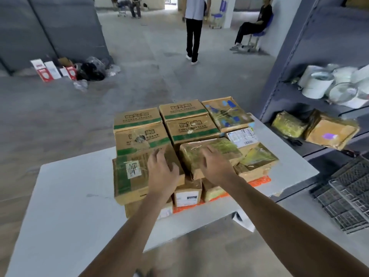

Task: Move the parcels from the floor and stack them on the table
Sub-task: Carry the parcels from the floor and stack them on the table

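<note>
Parcels are brown cardboard ctns, most scuffed & wrapped in clear tape. They're stacked more than one layer deep on the white table [65, 196], toward its far right part.

The far-left green-striped cartons [139, 128] and the matching centre cartons [189, 120] carry bold Chinese characters above green bands, too blurred to read. The far-right carton [227, 114] shows blue marks under wrinkled tape. Just nearer sits a white-labelled box [242, 136] w/ a barcode, text too small to read. The near-right carton [257, 162] has yellowish tape on top. The near-left carton [129, 176] has green tape bands & a small white label w/ tiny print, unreadable. Lower down, a small box [187, 195] w/ a white label sits on an orange mailer bag [259, 180] at the bottom of the pile.

Left hand [162, 172] lies on the near-left carton's right part, fingers apart & fairly straight, gripping nothing. Right hand [214, 166] lies flat on the yellow-green taped parcel [217, 149] at ctr, fingers spread, clamped on nothing.

At right, a grey metal rack [279, 86] holds white tape rolls [317, 84] & two shelf parcels [331, 132]. Wire baskets [349, 196] lie near right. On the far left floor are red-and-white boxes [46, 70] & a black bag [91, 70]. One standing person [193, 27] is at far ctr, and a seated person [253, 27] at far right.
</note>
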The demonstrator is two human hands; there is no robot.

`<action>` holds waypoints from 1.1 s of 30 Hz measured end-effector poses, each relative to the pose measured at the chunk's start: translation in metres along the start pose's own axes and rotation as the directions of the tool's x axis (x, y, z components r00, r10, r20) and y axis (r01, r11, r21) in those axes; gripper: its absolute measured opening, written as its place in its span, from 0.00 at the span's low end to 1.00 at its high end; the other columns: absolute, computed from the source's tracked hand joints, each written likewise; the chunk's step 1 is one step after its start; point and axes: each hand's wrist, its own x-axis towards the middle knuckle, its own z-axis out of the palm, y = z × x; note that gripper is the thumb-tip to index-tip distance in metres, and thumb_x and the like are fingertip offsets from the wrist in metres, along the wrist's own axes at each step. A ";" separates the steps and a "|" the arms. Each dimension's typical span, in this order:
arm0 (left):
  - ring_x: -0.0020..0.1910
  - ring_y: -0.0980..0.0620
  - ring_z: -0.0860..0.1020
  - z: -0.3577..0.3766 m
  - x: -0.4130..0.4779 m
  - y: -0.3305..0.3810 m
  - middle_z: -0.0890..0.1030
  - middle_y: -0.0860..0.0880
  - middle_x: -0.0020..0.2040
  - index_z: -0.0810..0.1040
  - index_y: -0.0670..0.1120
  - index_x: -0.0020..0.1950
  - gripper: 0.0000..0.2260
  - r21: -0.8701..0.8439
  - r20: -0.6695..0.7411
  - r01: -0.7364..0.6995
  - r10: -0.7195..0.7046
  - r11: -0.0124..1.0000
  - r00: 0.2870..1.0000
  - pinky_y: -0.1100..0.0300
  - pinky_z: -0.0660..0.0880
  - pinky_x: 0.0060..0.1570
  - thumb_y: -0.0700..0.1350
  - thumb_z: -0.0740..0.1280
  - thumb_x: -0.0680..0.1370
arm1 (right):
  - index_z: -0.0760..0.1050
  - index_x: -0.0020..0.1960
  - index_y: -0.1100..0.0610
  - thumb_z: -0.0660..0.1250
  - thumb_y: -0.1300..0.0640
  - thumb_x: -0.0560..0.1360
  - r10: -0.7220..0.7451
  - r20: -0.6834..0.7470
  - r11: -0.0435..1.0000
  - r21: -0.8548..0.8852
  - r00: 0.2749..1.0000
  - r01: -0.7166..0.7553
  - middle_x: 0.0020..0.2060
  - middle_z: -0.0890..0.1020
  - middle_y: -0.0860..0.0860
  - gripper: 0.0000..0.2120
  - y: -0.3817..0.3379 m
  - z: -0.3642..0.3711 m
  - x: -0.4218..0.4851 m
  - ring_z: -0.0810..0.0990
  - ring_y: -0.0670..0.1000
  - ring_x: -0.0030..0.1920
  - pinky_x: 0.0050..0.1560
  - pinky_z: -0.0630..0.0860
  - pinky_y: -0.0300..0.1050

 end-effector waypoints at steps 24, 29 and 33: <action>0.72 0.47 0.63 0.048 0.015 0.009 0.62 0.47 0.73 0.57 0.45 0.74 0.36 0.486 0.120 -0.124 0.075 0.865 0.990 0.50 0.62 0.69 0.59 0.67 0.73 | 0.70 0.66 0.52 0.65 0.60 0.76 0.198 0.025 0.975 0.102 0.980 -0.200 0.62 0.67 0.53 0.19 0.096 -0.017 -0.004 0.72 0.49 0.51 0.48 0.70 0.39; 0.73 0.46 0.61 0.044 0.016 0.011 0.57 0.46 0.75 0.53 0.48 0.76 0.38 0.501 0.158 -0.156 0.087 0.851 0.984 0.50 0.64 0.69 0.59 0.67 0.73 | 0.70 0.65 0.53 0.62 0.60 0.78 0.218 0.029 0.976 0.001 0.976 -0.218 0.60 0.70 0.53 0.16 0.092 -0.015 0.006 0.75 0.53 0.55 0.49 0.72 0.42; 0.75 0.43 0.54 0.043 0.023 0.025 0.53 0.45 0.77 0.55 0.49 0.76 0.37 0.553 0.202 -0.266 0.183 0.790 0.962 0.47 0.61 0.71 0.61 0.66 0.73 | 0.69 0.63 0.54 0.59 0.59 0.79 0.232 -0.006 0.967 -0.110 0.973 -0.231 0.57 0.74 0.53 0.14 0.093 -0.022 0.017 0.73 0.53 0.55 0.53 0.75 0.49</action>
